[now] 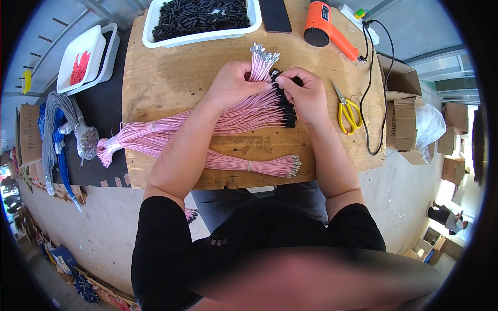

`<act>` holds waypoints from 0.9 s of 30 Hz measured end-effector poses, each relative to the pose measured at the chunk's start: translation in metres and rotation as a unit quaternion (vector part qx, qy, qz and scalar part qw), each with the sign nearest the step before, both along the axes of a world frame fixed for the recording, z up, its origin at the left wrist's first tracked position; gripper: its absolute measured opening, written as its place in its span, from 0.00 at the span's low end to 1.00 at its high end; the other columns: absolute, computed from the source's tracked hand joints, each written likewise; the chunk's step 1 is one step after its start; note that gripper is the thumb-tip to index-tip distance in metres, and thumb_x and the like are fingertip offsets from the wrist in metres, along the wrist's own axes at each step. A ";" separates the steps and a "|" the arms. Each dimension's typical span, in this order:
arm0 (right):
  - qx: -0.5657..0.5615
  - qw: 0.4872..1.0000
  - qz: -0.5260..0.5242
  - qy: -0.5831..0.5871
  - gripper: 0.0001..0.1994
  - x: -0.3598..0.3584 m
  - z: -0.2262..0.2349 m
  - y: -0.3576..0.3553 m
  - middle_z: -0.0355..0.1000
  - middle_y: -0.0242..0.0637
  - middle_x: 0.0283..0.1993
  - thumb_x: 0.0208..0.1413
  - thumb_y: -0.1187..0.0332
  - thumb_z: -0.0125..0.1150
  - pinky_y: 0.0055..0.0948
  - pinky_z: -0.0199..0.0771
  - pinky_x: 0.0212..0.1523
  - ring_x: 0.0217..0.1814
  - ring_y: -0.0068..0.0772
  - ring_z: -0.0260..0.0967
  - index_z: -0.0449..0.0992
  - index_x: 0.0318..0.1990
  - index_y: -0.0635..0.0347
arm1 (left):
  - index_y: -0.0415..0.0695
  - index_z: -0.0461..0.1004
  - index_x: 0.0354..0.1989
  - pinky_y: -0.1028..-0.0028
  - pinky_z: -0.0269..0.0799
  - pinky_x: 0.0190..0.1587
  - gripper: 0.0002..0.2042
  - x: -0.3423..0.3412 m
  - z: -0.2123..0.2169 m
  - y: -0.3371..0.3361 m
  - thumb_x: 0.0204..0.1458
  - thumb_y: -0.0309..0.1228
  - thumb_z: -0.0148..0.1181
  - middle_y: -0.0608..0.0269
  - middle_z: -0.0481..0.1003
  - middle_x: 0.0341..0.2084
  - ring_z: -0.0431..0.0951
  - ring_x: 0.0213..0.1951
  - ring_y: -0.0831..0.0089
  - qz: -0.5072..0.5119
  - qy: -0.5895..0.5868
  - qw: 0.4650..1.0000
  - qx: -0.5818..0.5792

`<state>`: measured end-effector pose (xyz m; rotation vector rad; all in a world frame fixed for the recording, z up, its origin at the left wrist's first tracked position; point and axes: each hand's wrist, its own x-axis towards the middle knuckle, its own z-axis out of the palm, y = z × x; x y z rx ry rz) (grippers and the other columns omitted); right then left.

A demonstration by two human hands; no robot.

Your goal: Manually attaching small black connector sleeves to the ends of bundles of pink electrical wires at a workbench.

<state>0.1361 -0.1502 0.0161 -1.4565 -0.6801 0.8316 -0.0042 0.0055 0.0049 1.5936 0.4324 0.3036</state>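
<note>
On table (171, 75), centre-left, pink wires (241, 117) are likely handling light, bendy; left hand (233, 86) is grasping strands (260, 71) behind metal tips (264, 56), seemingly best hold; right hand (303, 93) is apparently pinching strand end (274, 78) beside black sleeves (286, 110).

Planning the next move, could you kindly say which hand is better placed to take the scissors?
Probably the right hand: it is nearer the scissors, while the left hand holds pink wires.

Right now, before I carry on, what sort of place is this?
Probably a small wiring workshop. Bundled pink wires lie across a wooden bench, a white tub of small black pieces stands at its far side, and what looks like an orange heat gun lies nearby.
</note>
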 end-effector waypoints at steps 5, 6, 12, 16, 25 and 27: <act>-0.005 1.000 -0.005 0.011 0.03 -0.002 0.003 -0.001 0.69 0.25 0.26 0.57 0.76 0.66 0.14 0.55 0.23 0.23 0.12 0.59 0.78 0.37 0.64 | 0.37 0.82 0.35 0.74 0.71 0.31 0.10 0.001 -0.005 0.002 0.47 0.29 0.72 0.65 0.80 0.24 0.74 0.26 0.81 0.009 0.010 0.999 0.044; -0.005 1.000 -0.005 0.011 0.03 -0.001 0.003 -0.001 0.69 0.25 0.26 0.57 0.76 0.66 0.14 0.55 0.23 0.23 0.12 0.59 0.78 0.37 0.64 | 0.37 0.82 0.35 0.74 0.71 0.31 0.10 0.001 -0.005 0.002 0.47 0.29 0.72 0.65 0.80 0.24 0.74 0.26 0.81 0.008 0.010 0.999 0.045; 0.116 0.949 0.028 0.293 0.16 0.020 0.012 -0.004 0.69 0.36 0.40 0.65 0.72 0.52 0.16 0.59 0.27 0.31 0.20 0.61 0.71 0.56 0.73 | 0.34 0.81 0.33 0.79 0.69 0.29 0.09 0.001 0.000 -0.002 0.50 0.28 0.70 0.64 0.78 0.23 0.73 0.24 0.81 0.037 -0.010 0.992 -0.117; 0.118 0.934 -0.008 0.338 0.17 0.024 0.009 -0.002 0.69 0.37 0.41 0.65 0.75 0.49 0.17 0.59 0.29 0.34 0.22 0.61 0.69 0.59 0.72 | 0.33 0.78 0.37 0.79 0.69 0.30 0.07 0.002 0.002 0.000 0.53 0.23 0.66 0.61 0.78 0.26 0.74 0.26 0.79 0.045 -0.008 0.978 -0.205; 0.108 0.948 0.009 0.300 0.15 0.026 0.002 -0.002 0.70 0.37 0.42 0.68 0.72 0.46 0.15 0.58 0.27 0.33 0.21 0.60 0.67 0.59 0.67 | 0.33 0.79 0.37 0.79 0.71 0.29 0.08 0.003 -0.002 0.001 0.51 0.24 0.67 0.62 0.78 0.26 0.75 0.26 0.80 0.056 -0.012 0.970 -0.236; 0.119 0.937 0.001 0.328 0.13 0.025 0.007 0.000 0.70 0.38 0.39 0.69 0.71 0.46 0.17 0.57 0.25 0.31 0.22 0.60 0.68 0.56 0.68 | 0.33 0.79 0.37 0.79 0.71 0.29 0.08 0.003 -0.001 0.001 0.51 0.24 0.67 0.62 0.78 0.26 0.74 0.25 0.79 0.056 -0.015 0.971 -0.233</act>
